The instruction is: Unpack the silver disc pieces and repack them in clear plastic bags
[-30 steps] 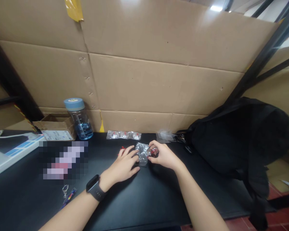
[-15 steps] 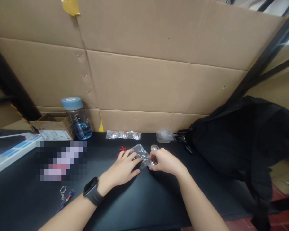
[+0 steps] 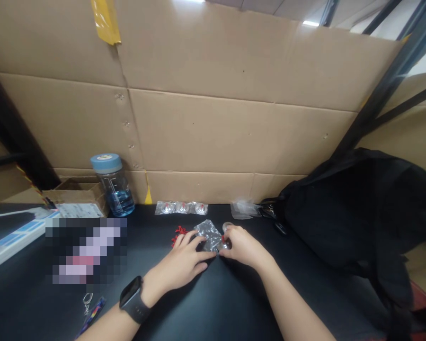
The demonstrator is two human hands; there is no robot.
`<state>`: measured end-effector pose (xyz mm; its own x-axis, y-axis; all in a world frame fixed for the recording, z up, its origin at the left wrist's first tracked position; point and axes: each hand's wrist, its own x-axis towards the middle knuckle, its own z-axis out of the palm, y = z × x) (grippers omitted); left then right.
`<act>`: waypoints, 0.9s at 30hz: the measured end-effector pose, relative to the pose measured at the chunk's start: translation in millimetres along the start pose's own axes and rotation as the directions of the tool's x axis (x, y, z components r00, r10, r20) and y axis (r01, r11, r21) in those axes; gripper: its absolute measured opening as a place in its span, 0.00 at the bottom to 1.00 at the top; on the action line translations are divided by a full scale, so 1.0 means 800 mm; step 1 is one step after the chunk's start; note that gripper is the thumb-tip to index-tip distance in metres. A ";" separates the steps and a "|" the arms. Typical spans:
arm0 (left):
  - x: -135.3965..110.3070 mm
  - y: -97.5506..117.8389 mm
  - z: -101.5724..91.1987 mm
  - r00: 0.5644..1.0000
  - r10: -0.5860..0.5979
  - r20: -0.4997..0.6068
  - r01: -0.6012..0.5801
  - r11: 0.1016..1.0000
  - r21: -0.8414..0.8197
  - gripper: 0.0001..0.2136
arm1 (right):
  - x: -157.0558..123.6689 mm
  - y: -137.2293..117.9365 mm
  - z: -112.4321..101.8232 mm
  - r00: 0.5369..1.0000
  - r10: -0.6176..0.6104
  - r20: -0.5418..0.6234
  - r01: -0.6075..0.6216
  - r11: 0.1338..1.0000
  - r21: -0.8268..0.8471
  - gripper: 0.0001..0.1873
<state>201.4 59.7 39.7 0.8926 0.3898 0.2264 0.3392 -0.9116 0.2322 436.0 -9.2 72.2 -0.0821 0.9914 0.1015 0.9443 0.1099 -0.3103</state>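
Note:
My left hand (image 3: 184, 258), with a dark watch on its wrist, lies on the black table with its fingers pressed on a crinkled clear plastic bag (image 3: 208, 234). My right hand (image 3: 242, 246) is closed in a pinch on a small round silvery piece (image 3: 225, 244) at the bag's right edge. A second round silvery piece (image 3: 227, 226) lies just behind it. Small red parts (image 3: 178, 232) sit left of the bag.
A strip of sealed clear packets (image 3: 181, 207) and loose clear bags (image 3: 244, 209) lie by the cardboard wall. A blue-lidded bottle (image 3: 112, 184) and a cardboard box (image 3: 76, 195) stand at the left. A black backpack (image 3: 362, 208) fills the right. Keys (image 3: 90, 308) lie near my left arm.
My right hand drew a round silvery piece out from the bag's side and brought it down to the table. The left hand stayed on the bag. The camera tilted down a little.

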 end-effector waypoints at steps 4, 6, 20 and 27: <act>0.000 0.001 -0.002 1.000 0.005 0.018 -0.004 1.000 -0.013 0.26 | 0.006 -0.004 0.007 0.999 -0.052 -0.015 0.052 0.998 0.028 0.11; 0.000 0.001 -0.003 1.000 0.000 0.028 0.001 1.000 -0.021 0.25 | 0.007 -0.005 0.008 0.997 -0.073 -0.020 0.074 0.995 0.060 0.10; -0.002 0.002 -0.013 0.996 0.006 0.093 0.000 0.998 -0.069 0.23 | 0.010 -0.006 0.011 0.997 -0.013 -0.073 0.013 1.000 0.010 0.17; 0.000 0.003 -0.013 0.995 -0.001 0.097 0.006 0.998 -0.060 0.24 | 0.020 -0.013 0.029 0.980 0.024 -0.197 -0.042 0.995 -0.086 0.17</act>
<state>199.3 59.2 50.2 0.9171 0.3758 0.1330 0.3266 -0.8996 0.2898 417.9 7.4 55.2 0.0050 0.9605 0.2782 0.9707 0.0622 -0.2322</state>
